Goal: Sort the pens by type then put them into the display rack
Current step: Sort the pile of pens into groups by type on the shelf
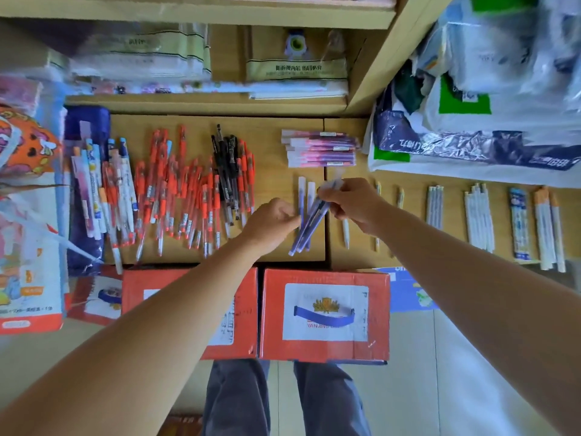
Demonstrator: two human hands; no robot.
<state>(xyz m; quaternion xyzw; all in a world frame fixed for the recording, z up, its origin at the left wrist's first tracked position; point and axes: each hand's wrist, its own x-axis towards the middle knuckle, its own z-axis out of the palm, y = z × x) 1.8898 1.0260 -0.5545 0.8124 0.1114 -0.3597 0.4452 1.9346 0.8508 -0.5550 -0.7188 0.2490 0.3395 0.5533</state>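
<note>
Pens lie sorted in groups on a wooden counter (pixel 273 146). My right hand (pixel 352 201) grips a small bunch of purple pens (pixel 309 225) slanting down to the left. My left hand (pixel 273 220) pinches the side of that bunch with curled fingers. Behind them lies a stack of pink-purple pens (pixel 320 149). A big heap of orange pens (pixel 185 196) and a few black pens (pixel 224 162) fill the middle left. White patterned pens (pixel 100 190) lie at the far left, and small groups of white pens (pixel 479 215) line the right side.
Two red cardboard boxes (pixel 325 314) stand on the floor against the counter front. Plastic bags (pixel 471 99) pile at the right. A shelf (pixel 204 102) with packaged paper runs behind the counter. Colourful packages (pixel 28 215) crowd the left edge.
</note>
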